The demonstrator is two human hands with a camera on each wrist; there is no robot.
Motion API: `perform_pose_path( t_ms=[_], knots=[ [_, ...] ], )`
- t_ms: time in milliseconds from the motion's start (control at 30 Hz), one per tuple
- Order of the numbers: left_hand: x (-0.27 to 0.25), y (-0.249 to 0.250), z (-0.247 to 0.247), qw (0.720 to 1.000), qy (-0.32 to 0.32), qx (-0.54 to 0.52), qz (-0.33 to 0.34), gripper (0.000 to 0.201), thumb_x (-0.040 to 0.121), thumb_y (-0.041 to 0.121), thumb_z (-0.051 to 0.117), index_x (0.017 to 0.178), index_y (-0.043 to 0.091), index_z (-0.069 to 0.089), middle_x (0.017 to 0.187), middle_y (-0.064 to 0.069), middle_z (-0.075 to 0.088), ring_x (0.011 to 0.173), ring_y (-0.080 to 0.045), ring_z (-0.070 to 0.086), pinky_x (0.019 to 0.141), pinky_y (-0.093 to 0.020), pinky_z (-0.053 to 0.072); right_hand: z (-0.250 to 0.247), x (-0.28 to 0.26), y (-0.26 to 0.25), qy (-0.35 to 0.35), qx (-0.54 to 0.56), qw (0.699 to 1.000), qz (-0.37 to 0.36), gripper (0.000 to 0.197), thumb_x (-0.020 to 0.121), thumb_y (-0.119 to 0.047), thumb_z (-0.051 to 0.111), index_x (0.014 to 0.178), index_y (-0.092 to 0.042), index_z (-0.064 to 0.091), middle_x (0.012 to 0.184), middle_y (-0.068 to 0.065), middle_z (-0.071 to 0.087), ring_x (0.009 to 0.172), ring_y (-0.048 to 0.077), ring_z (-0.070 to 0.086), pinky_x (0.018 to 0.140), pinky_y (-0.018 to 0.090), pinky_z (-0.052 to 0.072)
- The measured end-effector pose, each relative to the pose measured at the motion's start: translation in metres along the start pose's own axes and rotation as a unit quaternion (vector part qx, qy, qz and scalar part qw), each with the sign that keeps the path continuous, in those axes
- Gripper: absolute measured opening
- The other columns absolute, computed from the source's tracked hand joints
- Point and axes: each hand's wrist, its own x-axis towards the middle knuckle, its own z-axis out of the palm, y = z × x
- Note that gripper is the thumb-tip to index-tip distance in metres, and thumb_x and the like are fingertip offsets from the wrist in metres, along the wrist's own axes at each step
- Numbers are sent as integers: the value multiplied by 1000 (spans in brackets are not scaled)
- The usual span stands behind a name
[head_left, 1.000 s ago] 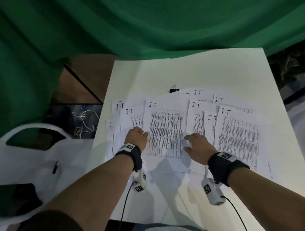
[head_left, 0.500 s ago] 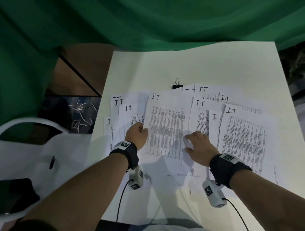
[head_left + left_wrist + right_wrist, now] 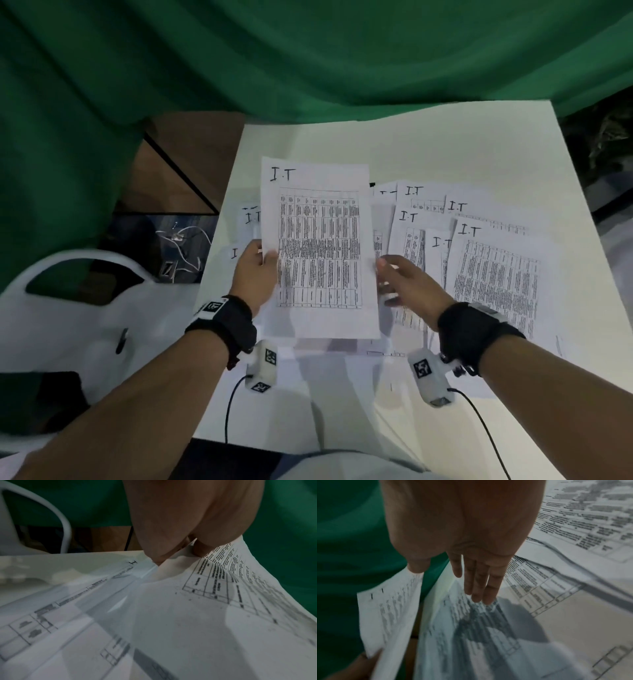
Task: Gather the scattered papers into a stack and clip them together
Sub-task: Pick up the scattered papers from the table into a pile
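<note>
My left hand (image 3: 269, 255) pinches the left edge of one printed sheet (image 3: 318, 246) headed "I.T" and holds it up above the white table (image 3: 428, 144). In the left wrist view the thumb and fingers (image 3: 188, 547) close on that sheet (image 3: 223, 588). My right hand (image 3: 385, 274) hovers beside the sheet's right edge with straight fingers (image 3: 479, 588); its thumb touches the lifted sheet (image 3: 390, 608). Several more printed papers (image 3: 496, 274) lie overlapped on the table to the right and underneath. The lifted sheet hides where the binder clip lay.
A white plastic chair (image 3: 85, 308) stands close on the left. Behind it a dark floor patch holds loose white cables (image 3: 181, 246). A green cloth (image 3: 308, 51) hangs across the back and over the table's far edge.
My left hand has picked the middle sheet up off the table and raised it. My right hand has come off the papers and opened beside the sheet's right edge.
</note>
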Motion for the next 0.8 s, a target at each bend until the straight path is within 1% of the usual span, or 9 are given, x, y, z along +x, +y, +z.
perform_pose_path(
  t_ms=[100,200,333,400,467,533,633,733,800],
  knots=[
    [-23,7,26,999,-43,8,2,11,110,18,48,114,19,58,82,7,58,65,-7,49,61,-19,42,-8,-10,-4,23,125,992,20,54,98,-51,66,139,-16,54,122,-3,70,105,21,69,96,41,56],
    [-38,6,55,995,-98,14,0,25,110,30,49,128,18,60,109,5,69,88,-10,63,78,-25,51,-28,-20,6,54,136,989,27,33,104,-25,65,133,-10,63,122,9,73,111,33,68,100,46,52],
    [-35,-4,81,998,-54,14,-30,33,109,46,43,101,19,61,95,-2,66,83,-20,62,73,-31,52,-60,-33,25,108,100,989,21,24,102,-21,66,124,-11,69,121,22,70,103,37,67,96,50,53],
    [-26,-15,86,996,-1,83,-45,29,106,43,52,123,21,60,122,-7,67,102,-24,66,84,-33,54,-75,-40,33,126,92,987,32,25,103,-19,65,126,-8,67,107,16,69,89,28,62,82,43,52],
    [-18,-30,86,974,28,216,-61,57,98,43,64,148,23,46,148,-10,50,133,-29,51,105,-42,47,-87,-44,41,132,88,986,42,23,103,-20,65,124,-11,68,103,12,66,86,26,60,79,40,48],
    [-16,-38,86,954,29,287,-81,81,92,44,72,158,26,30,156,-10,35,144,-33,34,111,-49,40,-95,-45,50,134,91,986,46,24,101,-22,68,124,-15,69,107,12,67,92,29,61,84,43,49],
    [-12,-48,88,950,10,288,-119,91,90,40,76,162,27,21,154,-14,38,142,-37,39,107,-48,43,-101,-44,55,136,91,985,51,23,101,-22,68,123,-13,69,106,12,66,92,29,60,85,45,49],
    [-6,-55,83,959,-33,247,-137,77,96,36,71,159,21,27,143,-15,57,118,-37,64,91,-40,54,-100,-40,55,138,83,985,64,20,101,-21,68,117,-10,69,100,13,63,87,28,58,81,43,48],
    [-5,-57,77,963,-57,230,-130,64,102,36,63,156,18,36,148,-13,57,120,-37,64,98,-42,55,-98,-38,53,138,85,984,71,16,102,-19,67,114,-8,68,98,15,60,86,29,55,80,43,48]
  ],
)
